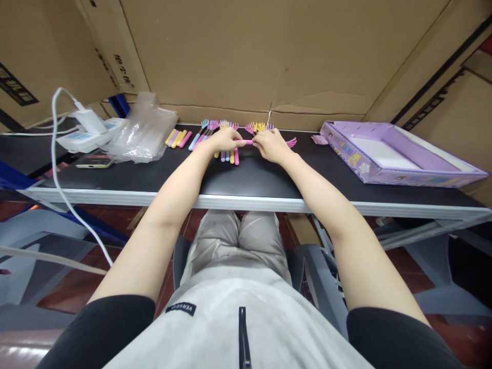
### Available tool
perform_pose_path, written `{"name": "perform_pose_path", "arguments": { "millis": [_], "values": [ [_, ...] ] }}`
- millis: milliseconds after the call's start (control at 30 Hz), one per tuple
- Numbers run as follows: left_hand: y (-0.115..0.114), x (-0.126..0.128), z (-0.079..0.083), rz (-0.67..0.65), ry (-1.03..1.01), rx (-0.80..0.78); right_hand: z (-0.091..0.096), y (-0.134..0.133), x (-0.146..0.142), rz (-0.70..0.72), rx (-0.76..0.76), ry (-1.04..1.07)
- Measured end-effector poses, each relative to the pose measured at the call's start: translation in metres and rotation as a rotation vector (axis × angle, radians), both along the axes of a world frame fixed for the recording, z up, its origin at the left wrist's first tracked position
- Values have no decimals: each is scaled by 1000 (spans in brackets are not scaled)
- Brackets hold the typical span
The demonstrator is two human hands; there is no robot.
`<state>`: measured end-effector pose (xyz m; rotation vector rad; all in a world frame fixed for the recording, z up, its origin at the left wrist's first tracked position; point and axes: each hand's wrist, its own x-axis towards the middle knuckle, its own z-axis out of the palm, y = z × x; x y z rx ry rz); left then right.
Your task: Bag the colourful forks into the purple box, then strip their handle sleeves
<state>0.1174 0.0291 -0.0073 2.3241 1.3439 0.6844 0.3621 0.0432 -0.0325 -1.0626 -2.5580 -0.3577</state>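
Both hands grip a pink back scratcher [245, 142] held level above the table. My left hand [225, 140] pinches the left part of its handle. My right hand [271, 145] has its fingers closed on the right part. A pink claw head [291, 142] shows just right of my right hand; whether it belongs to the held piece I cannot tell. Beneath and behind my left hand lie several back scratchers [200, 134] in blue, pink, yellow and purple. Yellow claw heads [257, 126] lie behind my right hand. Several loose handles [178, 138] lie in a row farther left.
A purple box tray [369, 171] stands on the right of the black table [253, 177]. Clear plastic bags [142, 136], a phone-like device [95, 162] and a power strip [86, 136] with a white charger [90, 121] and cable are on the left. Cardboard [246, 56] walls the back.
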Motion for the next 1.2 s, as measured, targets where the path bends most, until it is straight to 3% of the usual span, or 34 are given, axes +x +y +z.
{"name": "perform_pose_path", "arguments": {
  "millis": [467,767,1200],
  "values": [
    [6,-1,-3,-9,34,33,0,2,1,-29,60,-11],
    [-13,4,6,47,29,-54,3,-3,1,-5,-14,-27],
    [6,0,-3,24,38,25,2,-5,-3,-34,66,12]
  ]
}}
